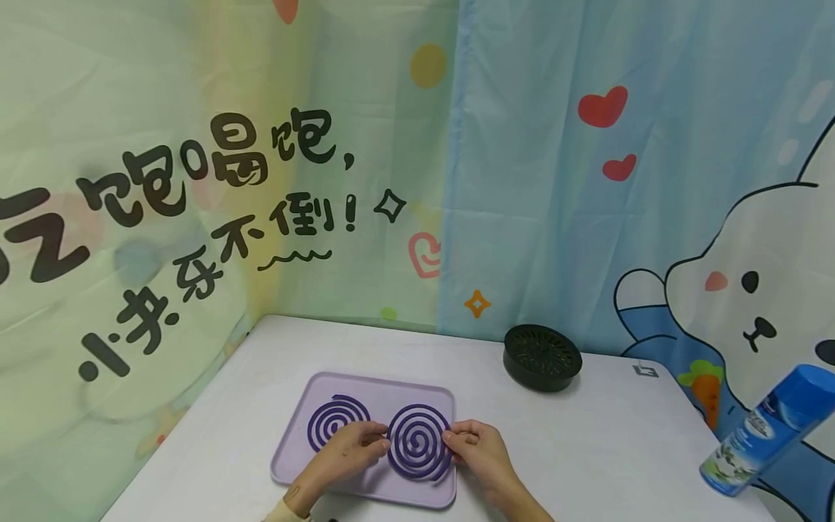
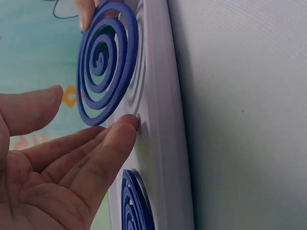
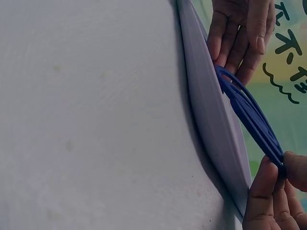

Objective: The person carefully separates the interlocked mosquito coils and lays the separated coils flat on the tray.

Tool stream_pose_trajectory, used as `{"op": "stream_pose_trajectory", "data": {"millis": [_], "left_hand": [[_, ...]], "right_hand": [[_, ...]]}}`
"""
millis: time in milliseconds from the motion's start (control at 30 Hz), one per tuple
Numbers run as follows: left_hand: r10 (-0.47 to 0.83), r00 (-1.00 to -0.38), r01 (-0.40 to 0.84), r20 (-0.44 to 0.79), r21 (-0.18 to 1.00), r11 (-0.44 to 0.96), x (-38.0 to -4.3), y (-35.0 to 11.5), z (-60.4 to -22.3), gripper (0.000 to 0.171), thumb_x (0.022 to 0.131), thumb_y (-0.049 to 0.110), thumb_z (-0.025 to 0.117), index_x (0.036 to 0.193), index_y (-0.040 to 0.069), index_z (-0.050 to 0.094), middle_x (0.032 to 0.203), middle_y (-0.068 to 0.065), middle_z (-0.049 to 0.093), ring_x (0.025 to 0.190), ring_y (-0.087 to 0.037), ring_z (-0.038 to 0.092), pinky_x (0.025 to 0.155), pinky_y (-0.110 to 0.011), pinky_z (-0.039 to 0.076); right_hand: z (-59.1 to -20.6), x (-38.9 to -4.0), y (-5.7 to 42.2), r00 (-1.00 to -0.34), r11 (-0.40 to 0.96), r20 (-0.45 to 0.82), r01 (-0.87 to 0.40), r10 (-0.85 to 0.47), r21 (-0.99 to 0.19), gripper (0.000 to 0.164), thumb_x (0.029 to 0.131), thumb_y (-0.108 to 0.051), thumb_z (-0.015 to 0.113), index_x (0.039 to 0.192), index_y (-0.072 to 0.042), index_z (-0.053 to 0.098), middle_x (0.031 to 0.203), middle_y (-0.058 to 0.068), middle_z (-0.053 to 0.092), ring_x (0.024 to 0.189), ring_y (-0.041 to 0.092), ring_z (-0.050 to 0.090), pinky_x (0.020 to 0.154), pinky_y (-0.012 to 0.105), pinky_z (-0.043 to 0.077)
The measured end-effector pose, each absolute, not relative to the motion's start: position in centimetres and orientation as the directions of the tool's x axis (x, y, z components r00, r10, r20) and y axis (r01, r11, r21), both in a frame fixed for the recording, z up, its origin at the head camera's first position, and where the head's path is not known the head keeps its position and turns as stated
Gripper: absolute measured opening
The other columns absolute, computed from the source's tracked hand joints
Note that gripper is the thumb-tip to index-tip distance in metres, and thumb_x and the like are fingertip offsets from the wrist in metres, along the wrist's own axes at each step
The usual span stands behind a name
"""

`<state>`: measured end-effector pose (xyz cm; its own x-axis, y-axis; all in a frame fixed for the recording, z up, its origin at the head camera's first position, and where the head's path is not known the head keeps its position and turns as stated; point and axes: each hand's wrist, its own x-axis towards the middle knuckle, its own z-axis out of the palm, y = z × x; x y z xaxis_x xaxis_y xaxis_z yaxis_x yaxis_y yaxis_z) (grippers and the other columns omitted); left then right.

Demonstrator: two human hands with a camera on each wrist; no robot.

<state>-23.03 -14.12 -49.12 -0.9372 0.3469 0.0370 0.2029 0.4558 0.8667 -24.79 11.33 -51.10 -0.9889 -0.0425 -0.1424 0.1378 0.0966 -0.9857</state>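
A purple mosquito coil [image 1: 417, 441] is raised at one side over the right half of the lilac tray [image 1: 391, 388]. My right hand [image 1: 481, 457] pinches its right edge between thumb and fingers; the right wrist view shows the coil [image 3: 256, 122] tilted. At the coil's opposite edge is my left hand [image 1: 349, 453], its thumb apart from the coil and its fingers [image 2: 117, 139] extended beneath the rim. A second coil [image 1: 326, 423] lies flat in the tray's left half, partly covered by my left hand.
A round black holder [image 1: 541, 362] with a slotted top stands at the table's back edge. The blue spray can [image 1: 759, 435] leans at the far right. Printed curtains [image 1: 522, 181] hang behind the white table [image 1: 587, 449].
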Motion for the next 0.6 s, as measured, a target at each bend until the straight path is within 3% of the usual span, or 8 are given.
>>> {"op": "stream_pose_trajectory", "data": {"millis": [400,600], "left_hand": [[0.32,-0.945,0.225,0.072,0.853,0.471,-23.1,-13.9,-49.4,0.039,0.095,0.018,0.066,0.12,-0.012,0.064,0.101,-0.017,0.075,0.084,-0.02,0.071,0.08,-0.034,0.059],[0.291,-0.953,0.234,0.087,0.822,0.52,-23.3,-13.9,-49.4,0.037,0.095,0.02,0.066,0.118,-0.01,0.067,0.099,-0.012,0.076,0.088,-0.021,0.069,0.083,-0.04,0.057]], "right_hand": [[-50.8,-24.5,10.5,-0.998,0.197,-0.067,0.068,0.011,-0.978,0.026,0.084,-0.005,0.078,0.102,0.007,0.062,0.072,0.003,0.071,0.06,0.008,0.06,0.052,0.019,0.053],[-50.8,-24.6,10.2,-1.0,0.29,0.025,-0.021,0.009,-0.957,0.023,0.083,-0.003,0.079,0.097,0.007,0.065,0.075,0.008,0.072,0.061,0.011,0.065,0.055,0.024,0.059]]}}
